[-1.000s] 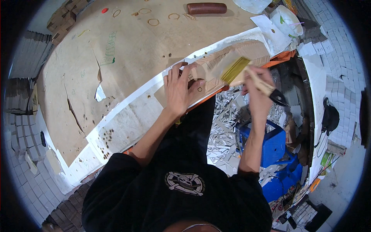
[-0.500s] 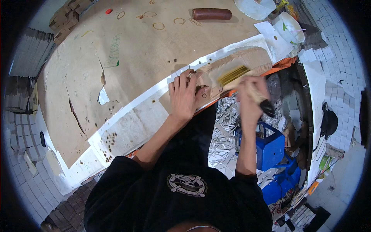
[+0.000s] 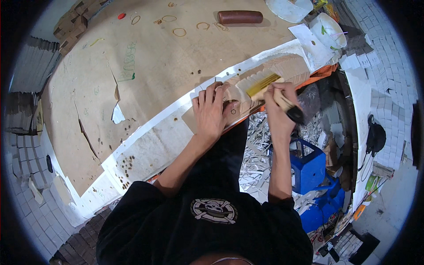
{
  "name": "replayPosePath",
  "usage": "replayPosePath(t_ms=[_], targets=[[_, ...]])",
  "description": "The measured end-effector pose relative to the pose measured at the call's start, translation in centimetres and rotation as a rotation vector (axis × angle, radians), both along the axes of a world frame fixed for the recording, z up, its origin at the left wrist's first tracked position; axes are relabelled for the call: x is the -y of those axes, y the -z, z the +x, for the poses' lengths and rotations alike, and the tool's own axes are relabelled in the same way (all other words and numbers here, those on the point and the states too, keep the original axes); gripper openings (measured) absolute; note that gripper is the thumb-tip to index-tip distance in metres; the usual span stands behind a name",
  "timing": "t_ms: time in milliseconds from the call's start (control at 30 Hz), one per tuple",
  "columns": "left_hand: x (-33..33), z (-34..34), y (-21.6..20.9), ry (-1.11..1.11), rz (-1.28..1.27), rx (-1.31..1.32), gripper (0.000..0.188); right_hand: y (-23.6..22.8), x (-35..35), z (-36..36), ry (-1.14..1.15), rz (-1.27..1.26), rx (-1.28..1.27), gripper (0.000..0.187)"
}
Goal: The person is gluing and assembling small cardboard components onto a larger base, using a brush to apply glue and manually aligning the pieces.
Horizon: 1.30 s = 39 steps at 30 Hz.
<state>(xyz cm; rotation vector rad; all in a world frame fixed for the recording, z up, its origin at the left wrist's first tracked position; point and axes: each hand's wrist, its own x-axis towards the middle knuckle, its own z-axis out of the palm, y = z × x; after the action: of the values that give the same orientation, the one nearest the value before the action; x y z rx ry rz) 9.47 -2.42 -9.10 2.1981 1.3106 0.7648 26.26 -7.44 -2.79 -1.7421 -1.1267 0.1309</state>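
A fanned row of thin brown paper pieces (image 3: 289,70) lies along the near right edge of the table. My left hand (image 3: 209,112) is bent over the row's left end, fingers curled and thumb on the other side, holding the pieces down. Closed around the pale wooden handle of a wide flat brush (image 3: 264,85) is my right hand (image 3: 280,104). The brush's yellowish bristles point up and left and lie against the fanned pieces. Its black handle end sticks out on the near side of my right hand.
The table is covered with torn brown sheeting (image 3: 150,70). A dark brown cylinder (image 3: 240,17) and several rubber bands lie at the far side, beside white tubs (image 3: 327,32). Below the table edge are paper scraps (image 3: 254,157) and a blue plastic stool (image 3: 308,167). Stacked paper bundles (image 3: 391,95) stand right.
My right hand and the brush have shifted slightly left, with the bristles over the fanned pieces. My left hand stays on the row's left end.
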Motion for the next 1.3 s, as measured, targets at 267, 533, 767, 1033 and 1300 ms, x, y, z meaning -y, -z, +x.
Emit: replayPosePath(t_ms=[267,533,767,1033,1300], targets=[[0.1,-0.5,0.5,-0.033,0.021,-0.012,0.071,-1.2,-1.2,-0.7,0.003,0.060,-0.188,0.012],[0.0,0.1,0.7,-0.047,0.077,-0.015,0.073,-1.0,-2.2,-0.4,0.079,-0.051,-0.116,0.013],[0.0,0.0,0.6,-0.037,0.044,-0.015,0.072,-0.5,-2.1,1.4,0.156,-0.051,-0.321,0.012],[0.0,-0.6,0.5,-0.020,0.035,-0.034,0.072,0.0,-2.7,6.6,0.186,-0.062,-0.171,0.013],[-0.1,0.1,0.6,-0.009,0.055,-0.030,0.072,0.3,-2.2,10.1,0.160,-0.100,-0.048,0.015]])
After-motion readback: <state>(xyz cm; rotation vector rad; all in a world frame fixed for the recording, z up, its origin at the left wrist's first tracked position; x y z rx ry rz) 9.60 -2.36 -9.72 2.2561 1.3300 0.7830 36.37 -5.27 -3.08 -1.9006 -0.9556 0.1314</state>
